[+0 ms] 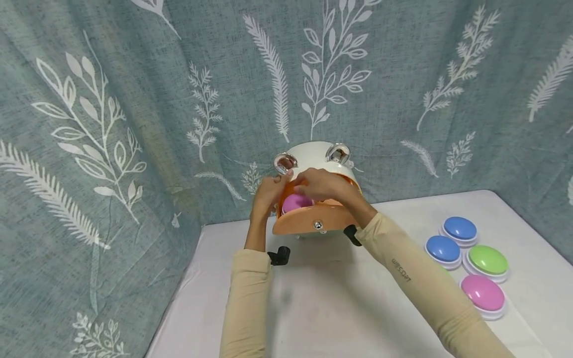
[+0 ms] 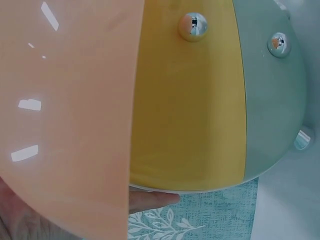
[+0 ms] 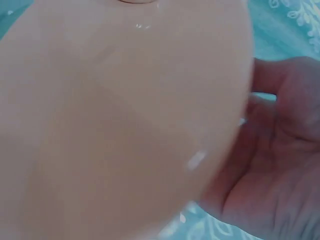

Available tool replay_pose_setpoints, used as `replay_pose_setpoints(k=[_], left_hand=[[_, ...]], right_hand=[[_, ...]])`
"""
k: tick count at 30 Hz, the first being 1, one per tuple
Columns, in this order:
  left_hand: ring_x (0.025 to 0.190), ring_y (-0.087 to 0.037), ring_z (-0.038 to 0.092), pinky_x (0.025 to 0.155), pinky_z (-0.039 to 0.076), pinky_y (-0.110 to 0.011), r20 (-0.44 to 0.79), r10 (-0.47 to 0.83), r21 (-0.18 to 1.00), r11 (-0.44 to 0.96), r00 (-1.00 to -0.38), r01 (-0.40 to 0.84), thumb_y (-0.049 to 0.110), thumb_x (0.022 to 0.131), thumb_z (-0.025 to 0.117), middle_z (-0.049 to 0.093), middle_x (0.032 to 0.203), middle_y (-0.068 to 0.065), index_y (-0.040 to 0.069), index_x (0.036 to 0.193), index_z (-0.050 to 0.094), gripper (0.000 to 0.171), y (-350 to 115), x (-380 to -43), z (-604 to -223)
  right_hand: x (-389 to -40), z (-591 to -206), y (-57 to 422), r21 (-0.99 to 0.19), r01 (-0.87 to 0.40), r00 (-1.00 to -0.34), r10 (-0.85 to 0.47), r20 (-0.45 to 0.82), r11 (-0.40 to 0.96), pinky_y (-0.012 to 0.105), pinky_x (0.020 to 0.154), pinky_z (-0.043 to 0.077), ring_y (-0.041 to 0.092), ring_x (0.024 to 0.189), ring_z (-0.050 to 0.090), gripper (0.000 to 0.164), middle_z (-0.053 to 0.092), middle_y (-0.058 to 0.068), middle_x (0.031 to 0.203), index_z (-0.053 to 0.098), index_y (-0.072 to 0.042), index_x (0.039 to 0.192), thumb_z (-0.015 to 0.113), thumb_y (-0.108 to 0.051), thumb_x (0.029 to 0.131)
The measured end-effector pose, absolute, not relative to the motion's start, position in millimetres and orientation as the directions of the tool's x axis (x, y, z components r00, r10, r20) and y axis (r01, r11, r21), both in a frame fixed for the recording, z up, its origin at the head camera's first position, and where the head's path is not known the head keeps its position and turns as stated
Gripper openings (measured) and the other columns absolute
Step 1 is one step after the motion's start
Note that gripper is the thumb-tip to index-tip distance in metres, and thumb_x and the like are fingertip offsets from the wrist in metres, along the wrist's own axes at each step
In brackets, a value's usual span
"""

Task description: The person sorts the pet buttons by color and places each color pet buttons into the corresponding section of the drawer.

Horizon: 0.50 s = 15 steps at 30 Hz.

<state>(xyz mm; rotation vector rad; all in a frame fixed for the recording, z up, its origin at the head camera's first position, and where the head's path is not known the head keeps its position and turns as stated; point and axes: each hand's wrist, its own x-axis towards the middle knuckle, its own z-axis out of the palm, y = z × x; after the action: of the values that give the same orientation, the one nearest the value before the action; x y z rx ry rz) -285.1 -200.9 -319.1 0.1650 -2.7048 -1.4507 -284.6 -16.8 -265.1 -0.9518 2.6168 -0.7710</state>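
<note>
A rounded cabinet has a white top with two chrome rings, and its peach drawer is pulled out. A pink-purple dome light with a white rim lies at the left inside the drawer. My right hand reaches over the drawer front, fingers bent down inside above the dome light; I cannot tell if they hold anything. My left hand rests along the drawer's left side, thumb up by its edge. In the left wrist view one straight finger lies beside the cabinet's yellow drawer.
On the right of the white table sit two blue dome lights, a green one and a pink one. A patterned teal curtain hangs close behind the cabinet. Below the yellow drawer is a pale green one.
</note>
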Motion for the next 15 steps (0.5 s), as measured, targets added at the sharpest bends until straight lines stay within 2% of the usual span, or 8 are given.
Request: replay_pose_setpoints(k=[2, 4, 8, 10, 15], left_hand=[[0.067, -0.018, 0.052, 0.051, 0.050, -0.032, 0.001, -0.124, 0.831, 0.551, -0.992, -0.068, 0.059, 0.105, 0.052, 0.051, 0.076, -0.002, 0.009, 0.079, 0.059, 0.056, -199.5, -285.8, -321.2], [0.066, -0.018, 0.051, 0.053, 0.051, -0.034, 0.005, -0.118, 0.830, 0.555, -0.993, -0.061, 0.058, 0.105, 0.052, 0.048, 0.073, -0.002, 0.011, 0.073, 0.054, 0.057, -198.3, -286.9, -322.8], [0.055, -0.015, 0.037, 0.050, 0.043, -0.034, 0.017, -0.110, 0.838, 0.544, -0.994, -0.046, 0.058, 0.104, 0.054, 0.031, 0.062, 0.004, 0.018, 0.062, 0.037, 0.060, -197.5, -290.5, -324.0], [0.051, -0.013, 0.030, 0.046, 0.038, -0.031, 0.022, -0.110, 0.844, 0.535, -0.994, -0.041, 0.056, 0.104, 0.055, 0.025, 0.058, 0.006, 0.019, 0.060, 0.034, 0.062, -198.2, -292.0, -323.7], [0.047, -0.010, 0.021, 0.042, 0.029, -0.029, 0.019, -0.117, 0.840, 0.540, -0.993, -0.048, 0.056, 0.104, 0.055, 0.020, 0.055, 0.007, 0.018, 0.060, 0.030, 0.063, -200.9, -294.3, -323.0]], right_hand=[[-276.8, -263.5, -6.2, -0.565, -0.531, -0.776, -0.631, 0.023, 0.632, 0.046, 0.103, 0.055, 0.034, 0.118, 0.069, 0.039, 0.067, 0.018, 0.140, 0.063, -0.001, 0.141, 0.050, -0.020, 0.110], [-268.1, -260.3, 7.1, -0.581, -0.528, -0.800, -0.593, 0.094, 0.619, 0.050, 0.105, 0.054, 0.037, 0.126, 0.067, 0.036, 0.069, 0.020, 0.137, 0.065, 0.001, 0.137, 0.052, -0.019, 0.110], [-253.2, -252.9, 40.6, -0.583, -0.520, -0.834, -0.519, 0.188, 0.624, 0.049, 0.093, 0.056, 0.037, 0.111, 0.071, 0.034, 0.073, 0.023, 0.125, 0.066, 0.001, 0.134, 0.053, -0.017, 0.110], [-247.4, -251.3, 58.9, -0.569, -0.513, -0.846, -0.491, 0.207, 0.643, 0.050, 0.090, 0.057, 0.038, 0.106, 0.072, 0.033, 0.073, 0.025, 0.122, 0.066, 0.001, 0.134, 0.053, -0.018, 0.110], [-235.1, -257.0, 108.0, -0.543, -0.464, -0.878, -0.447, 0.173, 0.700, 0.057, 0.093, 0.056, 0.046, 0.116, 0.069, 0.037, 0.069, 0.029, 0.129, 0.063, 0.000, 0.138, 0.053, -0.022, 0.110]])
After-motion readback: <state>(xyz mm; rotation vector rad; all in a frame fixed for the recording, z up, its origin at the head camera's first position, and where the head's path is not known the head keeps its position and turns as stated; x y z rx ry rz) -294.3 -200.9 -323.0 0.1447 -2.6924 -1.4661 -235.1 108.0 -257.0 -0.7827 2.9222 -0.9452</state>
